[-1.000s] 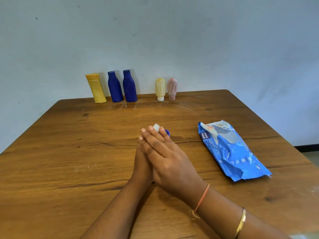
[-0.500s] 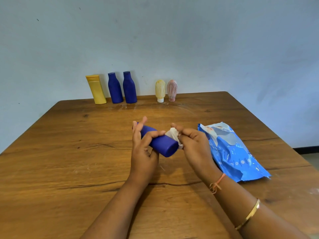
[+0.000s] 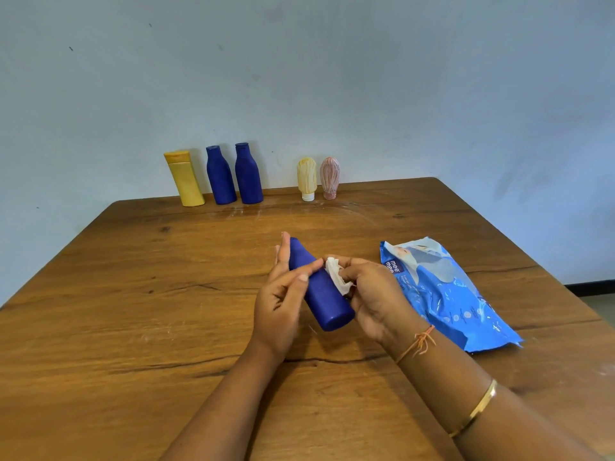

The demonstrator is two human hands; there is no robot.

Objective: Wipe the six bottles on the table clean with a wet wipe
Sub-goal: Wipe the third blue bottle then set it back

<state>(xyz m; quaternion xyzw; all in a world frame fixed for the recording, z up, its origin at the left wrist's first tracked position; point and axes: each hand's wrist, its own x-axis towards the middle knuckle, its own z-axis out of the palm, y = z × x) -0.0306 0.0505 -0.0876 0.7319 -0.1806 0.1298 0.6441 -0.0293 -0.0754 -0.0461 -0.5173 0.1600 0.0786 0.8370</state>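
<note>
The left hand (image 3: pixel 283 294) holds a blue bottle (image 3: pixel 324 296) over the middle of the table (image 3: pixel 133 311). Its long fingers stand almost straight behind the bottle, while the thumb and one finger lie across the front, so the bottle is pinched between them. The bottle is tilted, with its narrow neck toward the far edge and its flat base toward the person. The right hand (image 3: pixel 374 294) is just beside it, and its curled fingers pinch a crumpled white wet wipe (image 3: pixel 334 277) that touches the right side of the bottle. Near the right edge a blue pack of wipes (image 3: pixel 446 294) lies flat. Along the far edge five bottles stand upright in a row: from the left a yellow bottle (image 3: pixel 184 178), a second blue bottle (image 3: pixel 219 176) and a third blue bottle (image 3: pixel 249 174) close together, then, after a gap, a small cream bottle (image 3: pixel 307 178) and a small pink bottle (image 3: pixel 329 178), both resting on their caps. The right forearm wears an orange thread (image 3: pixel 417 344) and a gold bangle (image 3: pixel 476 410).
</note>
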